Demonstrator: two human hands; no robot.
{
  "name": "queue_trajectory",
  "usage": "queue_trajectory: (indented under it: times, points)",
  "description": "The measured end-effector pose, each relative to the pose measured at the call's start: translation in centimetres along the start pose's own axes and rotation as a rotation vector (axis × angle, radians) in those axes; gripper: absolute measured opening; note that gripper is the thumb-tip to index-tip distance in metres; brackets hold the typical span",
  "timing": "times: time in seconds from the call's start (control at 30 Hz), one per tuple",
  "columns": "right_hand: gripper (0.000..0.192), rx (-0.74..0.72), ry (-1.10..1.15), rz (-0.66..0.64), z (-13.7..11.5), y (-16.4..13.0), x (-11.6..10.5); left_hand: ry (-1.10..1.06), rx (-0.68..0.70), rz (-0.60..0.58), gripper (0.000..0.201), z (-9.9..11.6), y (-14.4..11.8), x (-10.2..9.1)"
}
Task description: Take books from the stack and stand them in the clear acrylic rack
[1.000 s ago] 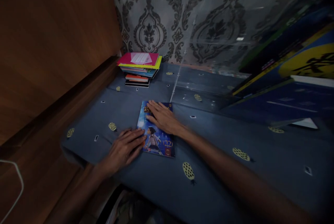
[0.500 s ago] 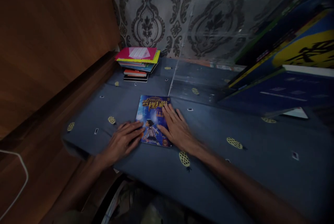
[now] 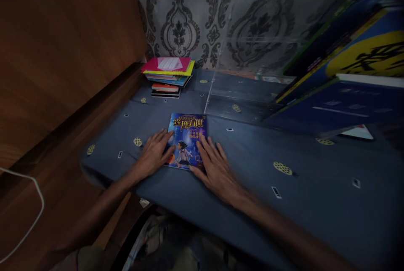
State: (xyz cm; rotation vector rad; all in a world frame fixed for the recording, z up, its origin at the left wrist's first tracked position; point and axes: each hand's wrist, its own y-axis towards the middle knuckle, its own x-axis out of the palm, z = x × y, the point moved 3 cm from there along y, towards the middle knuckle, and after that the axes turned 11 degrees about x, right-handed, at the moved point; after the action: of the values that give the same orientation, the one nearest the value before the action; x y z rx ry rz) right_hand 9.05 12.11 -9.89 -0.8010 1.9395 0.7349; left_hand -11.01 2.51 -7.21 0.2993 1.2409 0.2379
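A blue book (image 3: 186, 140) with gold lettering and a cartoon figure on its cover lies flat and closed on the dark blue tablecloth (image 3: 240, 157). My left hand (image 3: 154, 153) rests at the book's left edge, fingers stretched and a little apart, the tips on the cover's edge. Over the lower right part of the cover lies my right hand (image 3: 216, 168), its fingers spread and flat. Neither hand grips the book. Part of the cover's right side is hidden beneath my right fingers.
A stack of books (image 3: 168, 77) stands at the back left by the patterned wall (image 3: 179, 22). A clear acrylic rack (image 3: 217, 69) holds large upright books (image 3: 360, 60) on the right. A wooden panel (image 3: 69, 31) borders the left side, with a white cable (image 3: 39, 195) below.
My right hand has slid down the cover, uncovering more of the title. My left hand has shifted up along the left edge. The book has moved slightly away from the table's front edge.
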Motion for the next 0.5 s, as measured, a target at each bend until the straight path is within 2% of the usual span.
queue_trajectory:
  times: [0.1,0.17,0.3,0.37,0.43,0.5]
  points:
    - [0.078,-0.009,0.051,-0.013,0.4,-0.1,-0.2,-0.181,-0.028,0.039,0.048,-0.6,1.1,0.1]
    - [0.078,-0.009,0.084,-0.013,0.7,-0.1,-0.3,-0.374,-0.116,0.098,0.05,-1.3,1.7,0.2]
    - [0.079,-0.004,0.156,0.002,1.1,-0.1,-0.2,-0.868,-0.487,0.287,0.056,-2.7,2.7,1.3]
    - [0.078,-0.009,0.201,0.005,1.3,-0.1,-0.2,-1.095,-0.678,0.361,0.051,-2.8,3.3,2.0]
    - [0.076,-0.018,0.253,0.002,1.4,-0.2,-0.2,-1.244,-0.795,0.389,0.043,-2.5,4.2,2.4]
    - [0.073,-0.014,0.315,0.008,1.7,-0.2,-0.3,-1.304,-0.821,0.412,0.037,-1.8,5.0,2.3]
